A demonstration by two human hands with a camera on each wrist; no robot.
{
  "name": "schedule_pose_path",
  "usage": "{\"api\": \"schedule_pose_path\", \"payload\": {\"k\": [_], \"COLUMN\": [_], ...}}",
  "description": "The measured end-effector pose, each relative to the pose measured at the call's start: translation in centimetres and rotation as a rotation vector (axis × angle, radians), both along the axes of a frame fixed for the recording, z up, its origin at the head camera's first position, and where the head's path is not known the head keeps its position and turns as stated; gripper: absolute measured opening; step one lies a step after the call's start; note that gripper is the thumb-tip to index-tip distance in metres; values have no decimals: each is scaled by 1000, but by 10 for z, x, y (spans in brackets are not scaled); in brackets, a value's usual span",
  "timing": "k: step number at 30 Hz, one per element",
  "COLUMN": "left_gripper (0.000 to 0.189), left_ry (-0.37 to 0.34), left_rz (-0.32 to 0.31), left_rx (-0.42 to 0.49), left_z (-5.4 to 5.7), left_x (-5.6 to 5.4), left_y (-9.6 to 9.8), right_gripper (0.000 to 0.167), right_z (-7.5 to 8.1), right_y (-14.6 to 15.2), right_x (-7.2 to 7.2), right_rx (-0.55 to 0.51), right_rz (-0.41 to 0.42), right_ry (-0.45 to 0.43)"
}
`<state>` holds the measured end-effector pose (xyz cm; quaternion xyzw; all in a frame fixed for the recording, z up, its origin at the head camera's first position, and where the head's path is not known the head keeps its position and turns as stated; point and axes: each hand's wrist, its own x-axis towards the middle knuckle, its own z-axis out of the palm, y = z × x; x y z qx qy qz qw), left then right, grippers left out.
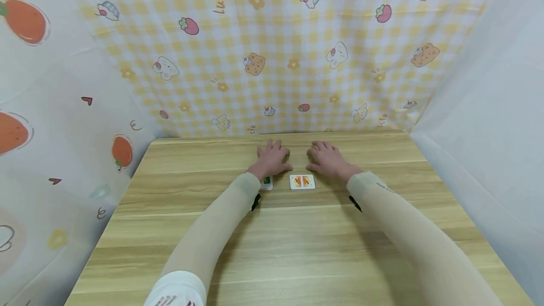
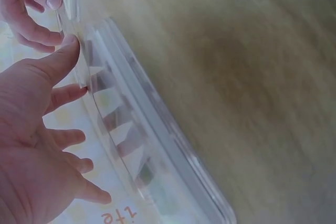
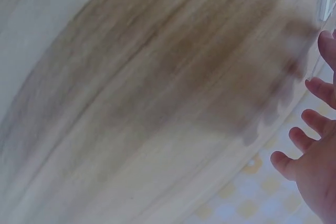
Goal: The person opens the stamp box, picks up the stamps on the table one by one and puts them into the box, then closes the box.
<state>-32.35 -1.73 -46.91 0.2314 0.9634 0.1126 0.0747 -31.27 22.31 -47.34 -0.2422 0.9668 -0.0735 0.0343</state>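
My left hand (image 1: 273, 158) and right hand (image 1: 327, 157) face each other near the table's back edge, fingers spread. A thin clear piece (image 2: 83, 72) spans the gap, its left end between left thumb and forefinger. At my right hand (image 3: 317, 153) the clear edge shows between thumb and forefinger; what kind of thing it is I cannot tell. Just in front lies a flat white-edged case (image 1: 302, 182) with two orange food pictures on top. Another flat clear case (image 1: 267, 182), showing a green picture, is partly hidden under the left wrist.
The wood-grain table (image 1: 280, 249) ends at a yellow checked cloth (image 1: 272, 84) hanging close behind the fingertips. White sheets hang along the left side (image 1: 76, 122) and right side (image 1: 476, 98). A dark wrist strap shows under each cuff.
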Motion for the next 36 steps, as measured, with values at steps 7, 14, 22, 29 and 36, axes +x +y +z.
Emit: {"api": "schedule_pose_path", "payload": {"k": [7,14,22,29,36], "left_gripper": [62,62,57,55,50], "left_ry": [-34,-17,12,-13,-51], "left_rz": [-13,-57,-104,-144,-165], "left_rx": [16,12,7,-3,15], "left_z": [7,13,15,16,14], "left_x": [4,12,23,35,44], "left_y": [-4,-4,-5,-6,-9], "right_gripper": [57,58,54,58,53], "right_z": [7,13,12,10,8], "right_y": [-1,1,8,11,9], "right_x": [4,14,27,40,49], "right_rx": [-6,-31,-62,-75,-76], "right_rz": [35,55,102,132,152], "right_ry": [19,23,52,33,15]}}
